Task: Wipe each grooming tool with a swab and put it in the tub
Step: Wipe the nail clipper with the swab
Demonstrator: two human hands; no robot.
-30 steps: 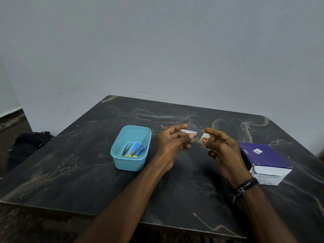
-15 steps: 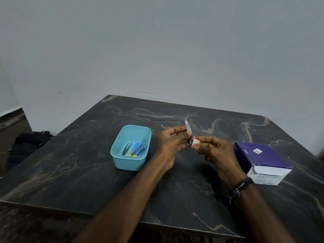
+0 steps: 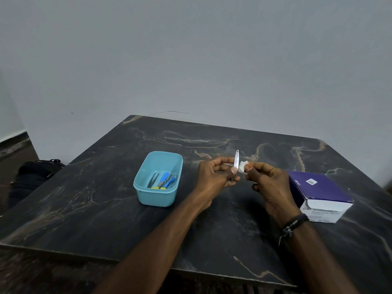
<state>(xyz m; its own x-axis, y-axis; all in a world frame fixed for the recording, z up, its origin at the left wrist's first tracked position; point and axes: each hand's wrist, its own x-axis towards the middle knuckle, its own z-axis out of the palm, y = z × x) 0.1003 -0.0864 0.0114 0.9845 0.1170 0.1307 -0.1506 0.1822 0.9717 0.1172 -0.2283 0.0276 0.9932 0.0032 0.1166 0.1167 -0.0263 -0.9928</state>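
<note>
I am pinching a nail clipper [image 3: 236,159] upright in my left hand [image 3: 214,177] at mid-frame, my right hand [image 3: 267,183] pressing the swab [image 3: 242,166] against it; several tools [image 3: 162,180] are already lying in the tub [image 3: 158,197], left of centre.
</note>
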